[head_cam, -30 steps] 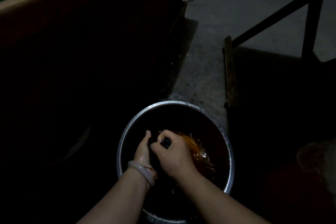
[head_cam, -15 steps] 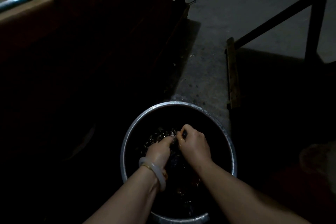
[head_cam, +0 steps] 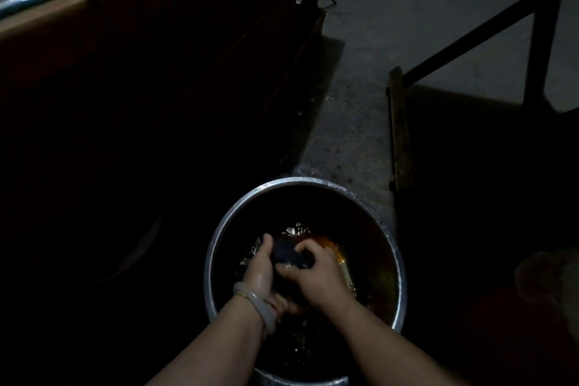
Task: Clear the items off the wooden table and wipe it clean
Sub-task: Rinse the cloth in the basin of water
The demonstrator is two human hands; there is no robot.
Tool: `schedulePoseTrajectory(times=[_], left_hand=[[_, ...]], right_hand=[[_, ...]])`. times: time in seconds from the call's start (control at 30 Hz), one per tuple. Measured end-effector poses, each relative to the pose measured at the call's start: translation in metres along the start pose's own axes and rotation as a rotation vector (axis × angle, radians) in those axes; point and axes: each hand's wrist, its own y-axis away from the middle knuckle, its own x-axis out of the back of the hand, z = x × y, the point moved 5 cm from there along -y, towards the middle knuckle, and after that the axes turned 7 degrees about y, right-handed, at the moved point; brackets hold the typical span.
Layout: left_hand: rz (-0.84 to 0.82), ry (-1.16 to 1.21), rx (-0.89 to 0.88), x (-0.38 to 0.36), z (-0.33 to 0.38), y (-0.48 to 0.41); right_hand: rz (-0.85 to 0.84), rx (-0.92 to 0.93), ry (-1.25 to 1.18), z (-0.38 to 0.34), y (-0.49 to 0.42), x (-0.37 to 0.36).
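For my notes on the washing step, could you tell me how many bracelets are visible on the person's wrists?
1: a pale bangle on the wrist of the left hand. The other wrist is bare.

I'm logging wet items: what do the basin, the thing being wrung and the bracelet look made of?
Basin: shiny silvery rim, likely bare metal.
Cloth: dark, bunched between the left hand and right hand, likely wet fabric.
Bracelet: pale, smooth, glossy; possibly jade or glass.

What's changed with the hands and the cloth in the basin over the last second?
Both hands kept hold of the dark cloth and kept working it: the left hand and right hand came knuckle to knuckle, then parted again, baring the cloth. The water went on rippling. The metal basin stayed put.
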Motion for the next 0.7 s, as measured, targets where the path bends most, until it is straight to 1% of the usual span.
schedulePoseTrajectory(times=[0.1,0.17,0.23,0.3,0.37,0.43,0.47,0.57,0.6,0.7], left_hand=[[-0.108,0.092,-0.049,-0.002,0.015,0.009],[-0.173,0.073,-0.076,-0.006,0.02,0.015],[-0.218,0.049,-0.09,-0.013,0.02,0.019],[-0.195,0.053,-0.119,-0.016,0.02,0.02],[-0.162,0.095,-0.106,-0.02,0.018,0.022],[-0.16,0.07,-0.097,-0.022,0.016,0.024],[-0.15,0.025,-0.114,-0.021,0.017,0.023],[-0.04,-0.284,-0.27,-0.012,0.019,0.012],[-0.009,-0.354,-0.304,-0.011,0.019,0.01],[0.057,-0.333,-0.344,-0.007,0.023,0.014]], right_hand=[[-0.009,0.205,-0.154,-0.027,0.014,0.003],[0.029,0.31,-0.172,-0.046,0.026,0.006],[0.145,0.352,-0.132,-0.057,0.032,0.008],[0.248,0.37,-0.064,-0.06,0.029,0.009],[0.317,0.365,0.01,-0.06,0.024,0.012],[0.344,0.33,0.062,-0.058,0.02,0.018],[0.352,0.31,0.089,-0.056,0.018,0.021],[0.359,0.236,0.209,-0.046,0.009,0.03],[0.362,0.211,0.262,-0.044,0.006,0.034],[0.338,0.128,0.465,-0.031,-0.004,0.038]])
